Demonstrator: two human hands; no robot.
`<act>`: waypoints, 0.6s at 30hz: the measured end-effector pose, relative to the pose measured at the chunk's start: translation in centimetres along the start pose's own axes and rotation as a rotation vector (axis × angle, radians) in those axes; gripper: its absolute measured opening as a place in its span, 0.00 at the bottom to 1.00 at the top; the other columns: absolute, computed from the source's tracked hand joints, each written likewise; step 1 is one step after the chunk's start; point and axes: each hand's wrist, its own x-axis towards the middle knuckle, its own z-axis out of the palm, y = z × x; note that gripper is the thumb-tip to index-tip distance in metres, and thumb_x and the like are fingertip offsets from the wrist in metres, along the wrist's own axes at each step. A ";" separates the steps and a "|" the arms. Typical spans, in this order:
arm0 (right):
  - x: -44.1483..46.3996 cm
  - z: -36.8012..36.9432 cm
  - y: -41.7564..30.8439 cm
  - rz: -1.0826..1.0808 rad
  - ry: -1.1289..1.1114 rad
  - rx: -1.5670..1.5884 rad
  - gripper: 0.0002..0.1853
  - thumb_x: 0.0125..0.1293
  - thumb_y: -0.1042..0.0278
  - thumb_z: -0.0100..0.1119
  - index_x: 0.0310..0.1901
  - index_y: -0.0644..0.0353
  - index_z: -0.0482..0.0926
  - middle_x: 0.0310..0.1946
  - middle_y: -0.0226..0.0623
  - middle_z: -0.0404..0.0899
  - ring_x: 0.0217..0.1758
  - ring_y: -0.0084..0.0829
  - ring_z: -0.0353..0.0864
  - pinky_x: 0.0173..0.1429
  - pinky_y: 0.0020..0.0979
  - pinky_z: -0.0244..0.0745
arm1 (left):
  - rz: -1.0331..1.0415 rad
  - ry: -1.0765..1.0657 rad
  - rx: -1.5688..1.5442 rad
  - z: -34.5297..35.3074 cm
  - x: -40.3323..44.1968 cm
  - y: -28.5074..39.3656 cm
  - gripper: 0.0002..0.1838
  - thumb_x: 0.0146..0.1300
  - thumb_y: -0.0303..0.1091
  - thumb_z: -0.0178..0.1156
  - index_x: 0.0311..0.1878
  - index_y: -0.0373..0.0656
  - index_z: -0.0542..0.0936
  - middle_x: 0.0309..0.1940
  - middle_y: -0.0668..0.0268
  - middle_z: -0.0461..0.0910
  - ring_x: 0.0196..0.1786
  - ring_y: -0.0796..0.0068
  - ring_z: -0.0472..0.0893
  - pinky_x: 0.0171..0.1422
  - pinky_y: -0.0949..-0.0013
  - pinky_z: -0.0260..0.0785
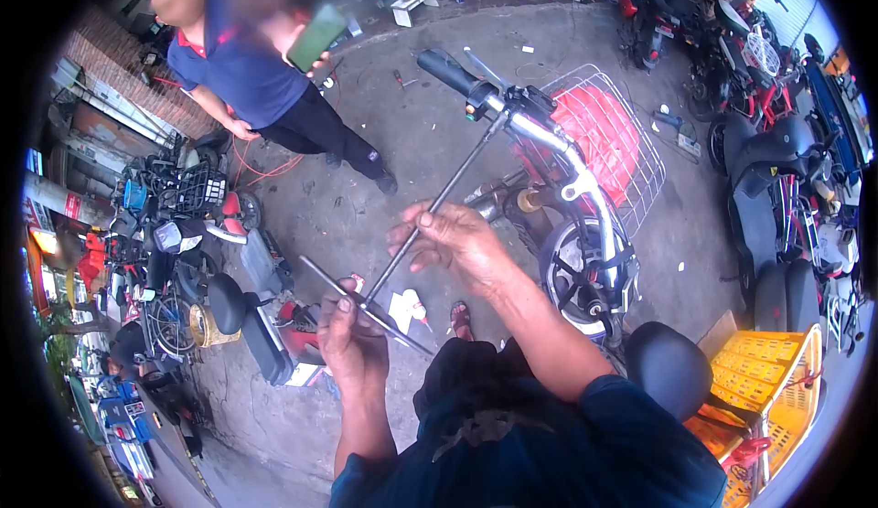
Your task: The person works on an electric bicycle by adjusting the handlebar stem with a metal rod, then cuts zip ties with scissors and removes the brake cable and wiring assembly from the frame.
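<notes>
Can count one left hand, one right hand, one T-shaped tool, one blue-shirted person standing and one green phone. Can add one wire basket holding one red bundle. Cannot total the overlapping parked motorbikes.

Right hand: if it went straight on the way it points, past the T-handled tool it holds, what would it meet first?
Past the T-handled tool, the right hand seems to point toward a shoe of the other person. Depth is hard to judge, but the shoe looks well beyond it.
</notes>
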 end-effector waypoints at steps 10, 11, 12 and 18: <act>0.3 2.5 0.0 -0.075 0.267 -0.200 0.19 0.62 0.55 0.66 0.38 0.65 0.75 0.31 0.41 0.81 0.27 0.28 0.81 0.28 0.23 0.73 | 0.477 -0.206 0.806 1.5 -3.8 -6.5 0.36 0.65 0.40 0.55 0.70 0.30 0.55 0.53 0.52 0.73 0.56 0.61 0.73 0.63 0.60 0.62; 1.1 2.7 -0.3 -0.118 0.281 -0.211 0.19 0.62 0.55 0.66 0.37 0.65 0.75 0.29 0.39 0.80 0.25 0.27 0.81 0.27 0.22 0.72 | 0.498 -0.190 0.724 2.8 -3.0 -7.4 0.38 0.66 0.41 0.55 0.71 0.31 0.52 0.56 0.52 0.70 0.60 0.61 0.70 0.67 0.58 0.57; 0.9 3.6 -0.8 -0.104 0.358 -0.211 0.20 0.60 0.54 0.68 0.35 0.64 0.74 0.24 0.34 0.77 0.23 0.25 0.79 0.26 0.23 0.69 | 0.521 -0.172 0.638 4.1 -2.0 -7.9 0.39 0.66 0.43 0.54 0.72 0.31 0.49 0.59 0.52 0.68 0.63 0.61 0.67 0.70 0.57 0.53; 0.1 1.8 -1.7 -0.047 0.254 -0.283 0.18 0.58 0.51 0.69 0.26 0.58 0.76 0.18 0.32 0.76 0.21 0.22 0.74 0.25 0.23 0.64 | 0.761 -0.059 0.280 7.5 1.6 -7.1 0.26 0.70 0.44 0.52 0.61 0.32 0.63 0.52 0.54 0.72 0.54 0.64 0.72 0.60 0.62 0.63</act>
